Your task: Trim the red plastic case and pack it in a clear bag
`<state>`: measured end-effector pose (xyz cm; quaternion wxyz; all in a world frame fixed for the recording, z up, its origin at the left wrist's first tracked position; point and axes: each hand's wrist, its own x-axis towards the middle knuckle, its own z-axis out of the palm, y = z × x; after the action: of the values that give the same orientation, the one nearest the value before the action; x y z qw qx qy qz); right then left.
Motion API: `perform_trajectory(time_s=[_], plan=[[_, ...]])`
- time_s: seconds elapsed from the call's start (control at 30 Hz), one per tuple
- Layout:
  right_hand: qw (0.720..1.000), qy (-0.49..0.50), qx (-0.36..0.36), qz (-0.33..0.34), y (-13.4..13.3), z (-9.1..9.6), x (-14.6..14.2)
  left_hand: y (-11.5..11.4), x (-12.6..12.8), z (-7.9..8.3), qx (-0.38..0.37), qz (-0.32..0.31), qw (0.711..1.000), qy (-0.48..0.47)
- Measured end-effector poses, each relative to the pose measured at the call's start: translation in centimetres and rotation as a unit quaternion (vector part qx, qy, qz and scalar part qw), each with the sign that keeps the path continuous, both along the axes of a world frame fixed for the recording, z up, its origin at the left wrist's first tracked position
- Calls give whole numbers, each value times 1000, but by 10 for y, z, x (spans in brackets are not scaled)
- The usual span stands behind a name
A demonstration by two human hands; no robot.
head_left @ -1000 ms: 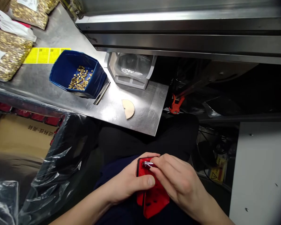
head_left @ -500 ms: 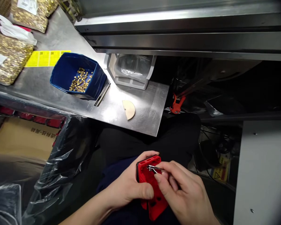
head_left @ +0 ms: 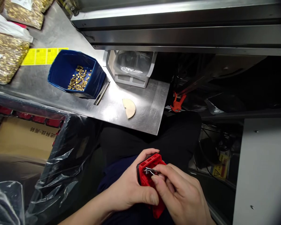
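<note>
In the head view a red plastic housing with a black outer edge [head_left: 144,180] is held tilted over my lap. My left hand [head_left: 133,187] is closed around it, with the thumb across its near side. Between the thumb and forefinger of my right hand [head_left: 181,190] is a small silver nail clipper [head_left: 148,170]. Its head sits inside the open red housing, by the upper left corner. What the jaws touch there is too small to make out. My right hand hides part of the housing's right side.
On the metal bench [head_left: 150,111] are a blue bin [head_left: 55,73] of small brass pieces, a grey bin [head_left: 131,80], a box cutter [head_left: 101,92] and a half-round disc [head_left: 129,108]. Bags of brass parts [head_left: 8,59] lie far left. An orange clamp [head_left: 177,102] hangs beyond the bench edge.
The red housing has tilted in my left hand, and the left thumb has shifted right. The nail clipper has moved slightly left and down with my right hand.
</note>
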<state>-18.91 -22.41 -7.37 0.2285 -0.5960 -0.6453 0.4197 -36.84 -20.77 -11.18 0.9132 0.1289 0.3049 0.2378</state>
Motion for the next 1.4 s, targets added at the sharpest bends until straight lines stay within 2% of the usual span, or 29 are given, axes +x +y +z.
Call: perform_trajectory(time_s=[0.27,0.5,0.87,1.0,1.17,1.4], plan=[[1000,8,-10,1,3,-1,4,2,0,-1,-1,-1,1000,-7],[1000,-4,24,10,5,0,3,1,-1,-2,12,-5,1000,-9],[998,20,20,57,15,5,7,2,1,-1,-8,-16,1000,-16],[999,21,-14,48,17,4,11,2,0,-4,-7,-17,1000,-22],[999,-8,-43,-30,9,4,13,-1,1,-7,-10,16,1000,-20],[981,13,-174,-80,0,8,-9,-7,3,-6,-8,65,998,13]])
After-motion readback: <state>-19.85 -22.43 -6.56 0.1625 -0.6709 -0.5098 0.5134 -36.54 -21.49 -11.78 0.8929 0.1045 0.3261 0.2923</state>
